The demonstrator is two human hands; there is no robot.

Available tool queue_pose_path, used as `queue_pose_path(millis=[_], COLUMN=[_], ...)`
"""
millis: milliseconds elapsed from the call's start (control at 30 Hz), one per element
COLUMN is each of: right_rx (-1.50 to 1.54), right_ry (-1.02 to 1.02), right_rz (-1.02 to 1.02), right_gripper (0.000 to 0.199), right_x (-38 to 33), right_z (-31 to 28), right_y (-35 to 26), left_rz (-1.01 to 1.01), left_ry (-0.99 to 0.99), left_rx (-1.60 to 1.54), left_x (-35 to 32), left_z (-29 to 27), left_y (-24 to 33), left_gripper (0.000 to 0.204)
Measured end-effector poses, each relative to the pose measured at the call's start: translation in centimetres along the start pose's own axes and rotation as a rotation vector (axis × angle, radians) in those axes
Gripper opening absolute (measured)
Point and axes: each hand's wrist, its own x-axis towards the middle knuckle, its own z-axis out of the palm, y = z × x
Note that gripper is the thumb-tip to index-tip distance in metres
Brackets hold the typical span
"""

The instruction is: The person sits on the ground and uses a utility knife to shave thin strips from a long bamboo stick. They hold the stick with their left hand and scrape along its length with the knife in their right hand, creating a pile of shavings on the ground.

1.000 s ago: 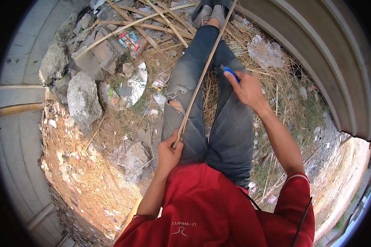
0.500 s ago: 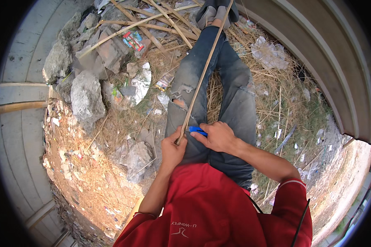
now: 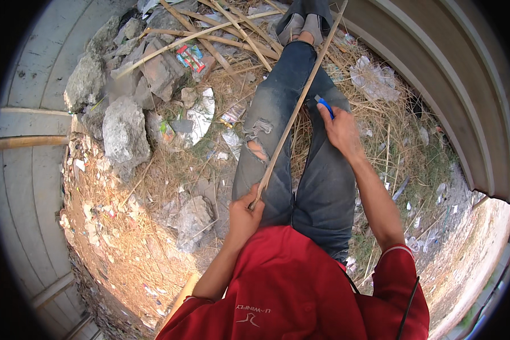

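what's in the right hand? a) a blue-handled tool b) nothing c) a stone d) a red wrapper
a: the right hand grips a blue-handled tool beside the thin stick, while the left hand holds the stick's near end over the lap.

Right hand [image 3: 341,131] with blue-handled knife [image 3: 324,105] now further up the thin cane [image 3: 298,105], away from the left hand [image 3: 245,211], after sliding down beside it

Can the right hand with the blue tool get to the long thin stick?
Probably yes. The right hand holds the blue-handled tool just beside the long thin pale stick, which the left hand grips low down; nothing lies between them.
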Motion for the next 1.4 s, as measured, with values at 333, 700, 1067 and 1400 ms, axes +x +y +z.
queue_pose_path(millis=[333, 700, 1067, 1400], right_rx=[0.004, 0.062, -0.114, -0.165], right_ry=[-0.349, -0.484, -0.157, 0.072], right_rz=[-0.331, -0.525, -0.231, -0.07], right_gripper=[0.055, 0.054, 0.056, 0.067], right_x=[-6.4, -11.5, -2.4, 9.5], right_z=[-1.1, 2.9, 1.6, -0.8], right_y=[-2.5, -6.4, -4.4, 0.8], left_rz=[-0.113, -0.137, -0.064, -0.087], left_ry=[-0.076, -0.115, -0.098, -0.152], left_rx=[-0.319, -0.33, -0.176, -0.223], left_x=[1.9, 2.2, 1.1, -0.4], left_z=[0.5, -0.5, -1.1, -2.5], left_y=[-2.3, -1.4, -1.1, -1.6], left_gripper=[0.036, 0.037, 0.041, 0.038])
